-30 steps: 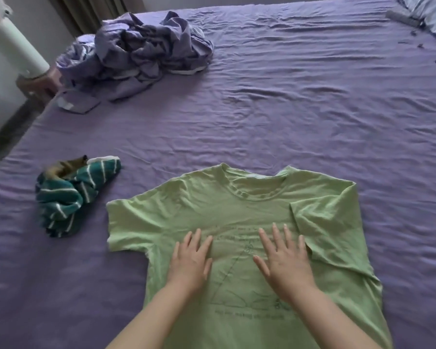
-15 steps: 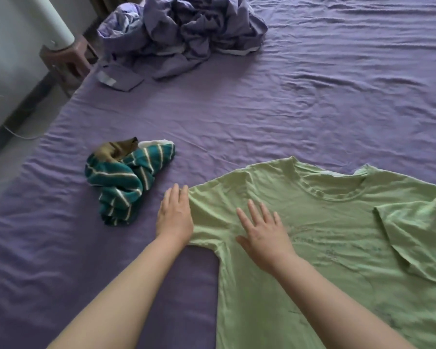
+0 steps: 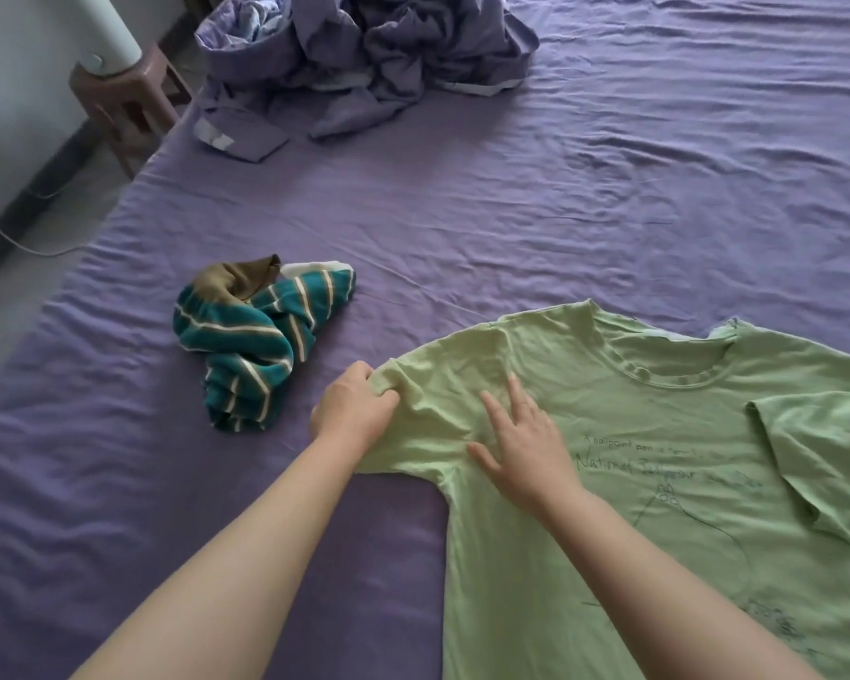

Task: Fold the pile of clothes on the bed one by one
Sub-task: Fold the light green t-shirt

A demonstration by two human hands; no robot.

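Note:
A light green T-shirt with dark printed writing lies face up on the purple bed sheet, its right sleeve folded in over the chest. My left hand grips the edge of the shirt's left sleeve, and the cloth bunches up under the fingers. My right hand presses flat on the shirt near the left shoulder, fingers spread. A crumpled teal garment with white stripes lies to the left of the shirt.
A heap of rumpled purple bedding lies at the far end of the bed. Past the bed's left edge stands a brown plastic stool with a white cylinder on it. A white cable runs on the floor.
My left hand went from lying flat at the sleeve's edge to gripping the sleeve. My right hand stayed flat near the left shoulder. The view shifted left.

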